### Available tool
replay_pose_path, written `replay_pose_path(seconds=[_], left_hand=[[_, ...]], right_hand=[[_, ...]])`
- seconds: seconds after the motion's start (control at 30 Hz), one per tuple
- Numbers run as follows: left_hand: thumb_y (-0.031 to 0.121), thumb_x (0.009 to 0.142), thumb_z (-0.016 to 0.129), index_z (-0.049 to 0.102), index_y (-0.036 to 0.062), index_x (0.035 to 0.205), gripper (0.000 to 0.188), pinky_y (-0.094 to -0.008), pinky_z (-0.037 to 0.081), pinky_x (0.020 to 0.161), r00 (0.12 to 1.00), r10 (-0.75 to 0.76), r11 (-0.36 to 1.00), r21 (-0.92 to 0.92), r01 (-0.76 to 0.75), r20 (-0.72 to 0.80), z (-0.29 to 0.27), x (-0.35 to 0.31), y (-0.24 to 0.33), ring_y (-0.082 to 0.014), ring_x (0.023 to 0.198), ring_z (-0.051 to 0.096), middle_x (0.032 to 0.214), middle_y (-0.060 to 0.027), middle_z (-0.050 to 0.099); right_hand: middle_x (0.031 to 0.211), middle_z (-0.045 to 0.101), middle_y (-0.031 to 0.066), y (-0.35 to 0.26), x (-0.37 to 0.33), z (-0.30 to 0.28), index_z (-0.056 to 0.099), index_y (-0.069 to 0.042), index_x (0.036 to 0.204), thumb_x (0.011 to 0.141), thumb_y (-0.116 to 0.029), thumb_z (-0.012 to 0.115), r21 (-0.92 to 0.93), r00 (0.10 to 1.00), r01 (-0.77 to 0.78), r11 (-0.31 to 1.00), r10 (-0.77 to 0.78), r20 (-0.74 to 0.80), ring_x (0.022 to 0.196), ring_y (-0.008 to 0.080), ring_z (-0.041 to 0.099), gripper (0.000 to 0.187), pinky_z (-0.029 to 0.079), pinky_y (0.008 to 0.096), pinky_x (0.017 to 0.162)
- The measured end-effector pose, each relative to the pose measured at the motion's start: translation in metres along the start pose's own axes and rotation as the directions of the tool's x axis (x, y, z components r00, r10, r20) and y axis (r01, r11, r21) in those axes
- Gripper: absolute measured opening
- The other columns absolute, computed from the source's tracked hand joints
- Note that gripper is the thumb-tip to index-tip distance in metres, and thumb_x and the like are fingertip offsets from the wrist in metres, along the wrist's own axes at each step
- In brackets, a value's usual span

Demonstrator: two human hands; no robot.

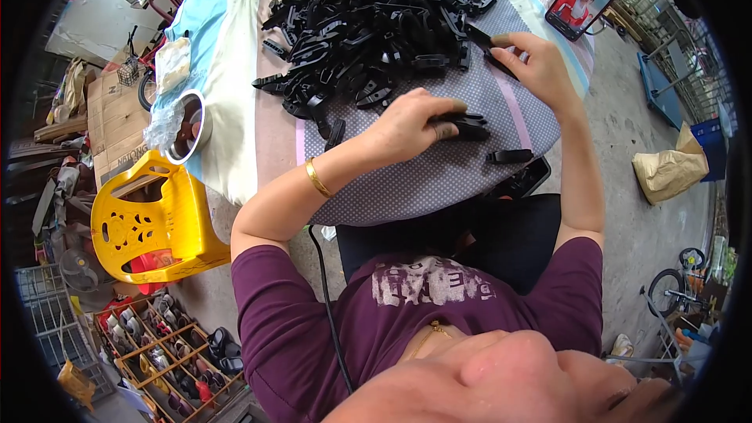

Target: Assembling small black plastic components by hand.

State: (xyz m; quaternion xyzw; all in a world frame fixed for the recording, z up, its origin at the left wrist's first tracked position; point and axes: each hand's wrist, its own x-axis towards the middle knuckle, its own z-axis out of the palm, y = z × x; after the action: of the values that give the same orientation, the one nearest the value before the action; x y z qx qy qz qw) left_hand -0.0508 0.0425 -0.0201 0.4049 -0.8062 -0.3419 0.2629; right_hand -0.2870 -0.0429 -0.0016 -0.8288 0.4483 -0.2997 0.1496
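Observation:
A big heap of black plastic clip-like pieces (376, 16) covers the far middle of the cloth-covered table (423, 180). In front of it, my left hand (403, 124) is closed, thumb and fingers pinching slim black clips (470, 125) that point right. How many it holds I cannot tell. At the heap's right edge, my right hand (540, 66) grips a black clip (501, 65) between thumb and fingers; its fingertips are close to another long piece. A loose clip (509, 157) lies near the table's front right edge, and a further one (335, 135) rests by my left wrist.
A phone (580, 4) stands at the far right, its screen showing a person. Left of the table are a metal bowl (190, 125) and a yellow plastic chair (157, 223). A black tray-like object (523, 182) sits at the front edge. A cable (321, 282) hangs beside my left arm.

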Motion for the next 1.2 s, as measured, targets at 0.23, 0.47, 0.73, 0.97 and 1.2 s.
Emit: replay_pose_path(seconds=[0.23,0.47,0.73,0.97,1.2], left_hand=[[0.019,0.074,0.072,0.065,0.0047,0.101,0.031,-0.0366,0.045,0.082,0.934,0.268,0.934,0.301,-0.191,-0.237,-0.002,0.009,-0.015,-0.0289,0.093,0.052,0.095,-0.0111,0.06],[0.012,0.072,0.069,0.063,0.0047,0.102,0.031,-0.0342,0.048,0.081,0.957,0.168,0.794,0.608,0.011,-0.237,-0.012,0.047,-0.032,-0.0271,0.095,0.052,0.1,-0.0112,0.057],[0.011,0.084,0.06,0.064,0.0029,0.097,0.016,-0.0389,0.048,0.072,0.849,0.133,0.936,0.347,0.062,-0.511,-0.027,0.031,-0.019,-0.0327,0.079,0.058,0.086,-0.0147,0.057],[0.007,0.09,0.054,0.053,-0.0062,0.117,0.03,-0.0219,0.051,0.069,0.91,-0.34,0.78,-0.611,0.132,-0.236,-0.058,0.024,-0.021,-0.0118,0.078,0.062,0.093,-0.0083,0.06],[0.0,0.075,0.068,0.053,-0.0053,0.108,0.036,-0.0287,0.051,0.083,0.932,-0.325,0.669,-0.735,0.105,-0.163,-0.055,0.023,-0.024,-0.0153,0.088,0.062,0.098,-0.009,0.062]], right_hand=[[0.09,0.064,0.0101,0.012,-0.016,0.012,0.065,-0.006,0.098,0.075,-0.022,0.069,-0.328,0.98,-0.074,0.942,0.13,0.15,0.083,0.0287,0.062,0.028,0.049,0.0366,0.075],[0.083,0.061,0.0122,0.003,-0.018,0.032,0.063,-0.002,0.093,0.075,-0.015,0.069,-0.231,0.996,0.058,0.971,-0.042,0.074,0.075,0.0276,0.061,0.023,0.049,0.0361,0.068],[0.09,0.063,0.0101,-0.012,-0.011,0.027,0.063,-0.005,0.095,0.074,-0.013,0.069,-0.218,0.962,0.264,0.94,-0.274,-0.017,0.083,0.0276,0.06,0.023,0.049,0.0353,0.073],[0.09,0.063,0.0071,-0.052,0.016,0.067,0.064,-0.006,0.098,0.075,-0.012,0.068,-0.263,0.936,0.307,0.915,-0.239,0.26,0.089,0.0248,0.059,0.024,0.049,0.0354,0.079],[0.082,0.063,0.0068,-0.033,0.02,0.031,0.064,-0.004,0.1,0.082,-0.014,0.064,0.006,0.96,0.271,0.963,-0.27,0.078,0.071,0.0175,0.058,0.021,0.048,0.0297,0.065]])
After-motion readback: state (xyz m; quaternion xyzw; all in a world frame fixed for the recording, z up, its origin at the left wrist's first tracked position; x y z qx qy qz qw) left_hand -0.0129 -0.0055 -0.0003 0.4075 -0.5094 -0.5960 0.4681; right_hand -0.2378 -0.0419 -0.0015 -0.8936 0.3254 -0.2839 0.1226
